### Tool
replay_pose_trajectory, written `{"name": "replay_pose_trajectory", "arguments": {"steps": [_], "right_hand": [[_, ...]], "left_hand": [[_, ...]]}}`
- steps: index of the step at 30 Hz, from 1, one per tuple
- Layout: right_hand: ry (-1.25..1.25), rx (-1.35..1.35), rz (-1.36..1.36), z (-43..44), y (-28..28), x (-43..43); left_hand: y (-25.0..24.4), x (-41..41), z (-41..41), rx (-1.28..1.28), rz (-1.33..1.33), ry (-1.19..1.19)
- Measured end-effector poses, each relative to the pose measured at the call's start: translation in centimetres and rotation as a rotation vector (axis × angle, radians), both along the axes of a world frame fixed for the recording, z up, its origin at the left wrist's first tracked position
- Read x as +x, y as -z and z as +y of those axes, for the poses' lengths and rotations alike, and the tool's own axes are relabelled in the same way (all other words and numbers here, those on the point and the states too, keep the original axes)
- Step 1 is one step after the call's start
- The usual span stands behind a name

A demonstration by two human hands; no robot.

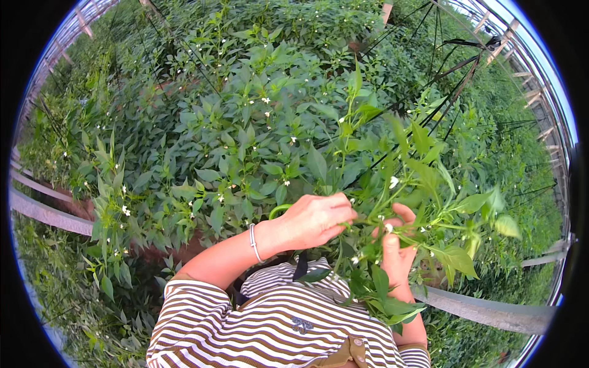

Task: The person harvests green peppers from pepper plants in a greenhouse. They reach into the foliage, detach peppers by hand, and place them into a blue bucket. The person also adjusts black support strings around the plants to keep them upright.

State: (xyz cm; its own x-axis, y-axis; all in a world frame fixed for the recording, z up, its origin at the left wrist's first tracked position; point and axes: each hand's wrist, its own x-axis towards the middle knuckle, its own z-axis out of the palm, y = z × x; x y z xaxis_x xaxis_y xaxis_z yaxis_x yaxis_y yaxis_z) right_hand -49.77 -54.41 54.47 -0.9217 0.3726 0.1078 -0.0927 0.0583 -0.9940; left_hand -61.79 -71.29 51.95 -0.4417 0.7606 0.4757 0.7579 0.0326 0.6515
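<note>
A leafy pepper branch (428,184) with small white flowers stands before my chest, on the right side of the view. My right hand (396,253) grips its stems, thumb and fingers on either side of a white flower (389,227). From the left, my left hand (317,221) reaches across with its fingers bent together on a thin stem of the same plant; its fingertips are partly hidden. A metal bracelet (254,243) circles the left wrist. Behind that hand a curved bright green thing (277,210) shows only in part. Lower leaves (391,306) overlap my right forearm and striped shirt (271,317).
Dense flowering pepper plants (239,124) fill the ground ahead and both sides. Dark cords (453,87) slant down among them at the upper right. Pale rails or pipes (487,310) (50,212) cross at both sides. A greenhouse-like frame (543,92) lines the right rim.
</note>
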Motion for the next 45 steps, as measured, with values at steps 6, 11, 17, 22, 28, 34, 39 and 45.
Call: {"name": "replay_pose_trajectory", "arguments": {"steps": [6, 11, 17, 22, 28, 34, 39, 45], "right_hand": [[-0.118, 0.353, -0.021, -0.8, -1.7, 0.6], [-0.211, 0.240, -0.086, -2.2, -1.8, 0.3], [-0.321, 0.179, -0.272, -2.0, -3.3, -1.0], [-0.035, 0.330, -0.042, -0.7, -2.7, -4.3], [0.022, -0.049, -0.038, 0.0, -3.2, -9.8], [-0.117, 0.002, 0.012, -0.5, -2.4, -12.3], [-0.304, 0.131, 0.013, 1.1, -3.4, -13.3], [-0.199, -0.213, 0.082, 1.1, -1.8, -9.9]], "left_hand": [[-2.0, -3.0, -0.2, -0.079, -0.161, 0.270], [-2.3, -6.5, 1.9, 0.194, -0.112, -0.063], [-5.7, -6.8, 4.8, 0.004, -0.800, 0.210], [-6.9, -7.7, 2.2, 0.140, -0.745, 0.168], [-7.6, -6.5, 1.7, 0.144, -0.507, 0.111], [-7.4, -7.2, 1.4, 0.167, -0.262, 0.091], [-9.3, -6.6, 1.0, 0.017, -0.568, -0.006], [-7.2, -3.8, 1.9, 0.411, -0.630, -0.368]]}}
